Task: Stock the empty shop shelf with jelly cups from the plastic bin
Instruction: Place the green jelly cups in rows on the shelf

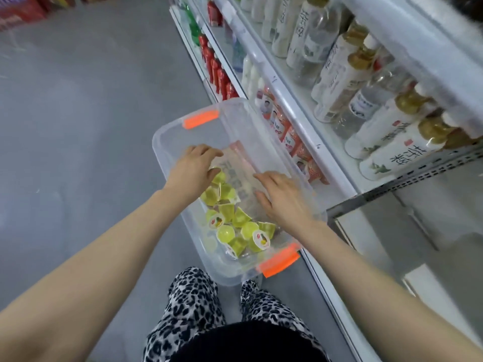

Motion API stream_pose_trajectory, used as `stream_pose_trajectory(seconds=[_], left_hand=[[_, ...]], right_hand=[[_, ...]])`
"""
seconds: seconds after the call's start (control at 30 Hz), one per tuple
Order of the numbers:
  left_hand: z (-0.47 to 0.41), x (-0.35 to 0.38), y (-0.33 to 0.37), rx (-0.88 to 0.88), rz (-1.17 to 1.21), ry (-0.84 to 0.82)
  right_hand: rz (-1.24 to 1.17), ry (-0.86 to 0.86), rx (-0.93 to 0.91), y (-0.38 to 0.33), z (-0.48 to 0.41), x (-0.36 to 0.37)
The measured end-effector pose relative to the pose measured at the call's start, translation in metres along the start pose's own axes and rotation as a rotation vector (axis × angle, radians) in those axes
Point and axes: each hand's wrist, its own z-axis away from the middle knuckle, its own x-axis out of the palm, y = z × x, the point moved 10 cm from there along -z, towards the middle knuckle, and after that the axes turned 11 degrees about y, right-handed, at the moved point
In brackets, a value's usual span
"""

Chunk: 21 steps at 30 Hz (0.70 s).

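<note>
Left hand (pixel 194 169) curls loosely over the jelly cups (pixel 230 226) in the plastic bin (pixel 198 131), though I cannot tell if it grips one. Right hand (pixel 282 197) is spread flat and empty just beside them.

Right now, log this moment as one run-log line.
left hand: over yellow-green plastic jelly cups, grip unclear | right hand: open, inside clear plastic bin with orange latches

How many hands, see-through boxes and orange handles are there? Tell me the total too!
Hands: 2, the left hand and the right hand
Plastic bin: 1
Orange handles: 2, the far handle and the near handle
Total: 5
</note>
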Motion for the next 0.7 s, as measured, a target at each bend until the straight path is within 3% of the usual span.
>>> stream_pose_trajectory(seconds=[0.2,0.5,0.7], left_hand=[[-0.055,0.04,-0.021,0.144,0.034,-0.151],[-0.086,0.097,-0.005,0.515,0.128,-0.425],[-0.064,0.118,0.017,0.726,0.142,-0.549]], right_hand=[[0.003,-0.027,0.163,0.004,-0.019,0.042],[0.074,0.116,0.68,0.004,0.006,0.055],[0.112,0.042,1.05,0.002,0.054,0.074]])
